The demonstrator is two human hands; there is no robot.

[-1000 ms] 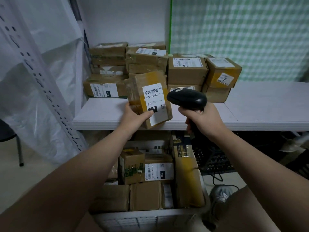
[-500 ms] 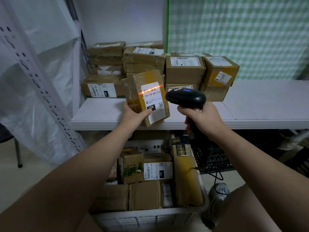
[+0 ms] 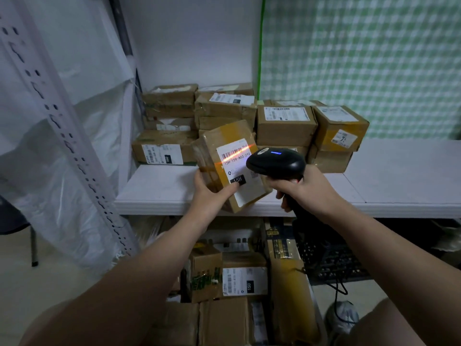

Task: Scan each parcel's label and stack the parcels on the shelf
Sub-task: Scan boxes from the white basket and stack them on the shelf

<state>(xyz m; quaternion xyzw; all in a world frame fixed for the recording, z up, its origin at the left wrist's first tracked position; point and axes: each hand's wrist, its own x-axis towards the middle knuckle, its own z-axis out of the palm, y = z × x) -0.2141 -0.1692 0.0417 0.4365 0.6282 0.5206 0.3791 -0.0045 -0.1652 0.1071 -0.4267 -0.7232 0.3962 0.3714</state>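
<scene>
Since 1 second ago a red scan line has lit across the label of the parcel, reading 15H-159-A03-210 and 15H. Above the front edge of the shelf the left hand grips the parcel, thumb on the label; the right hand clasps the scanner.

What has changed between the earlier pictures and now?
The barcode scanner has switched on: a red scan line now crosses the label of the held parcel, and a blue light glows on its top. Nothing was taken or let go. The left hand still grips the parcel, the right hand the scanner; the stacked parcels on the shelf have not moved.
</scene>
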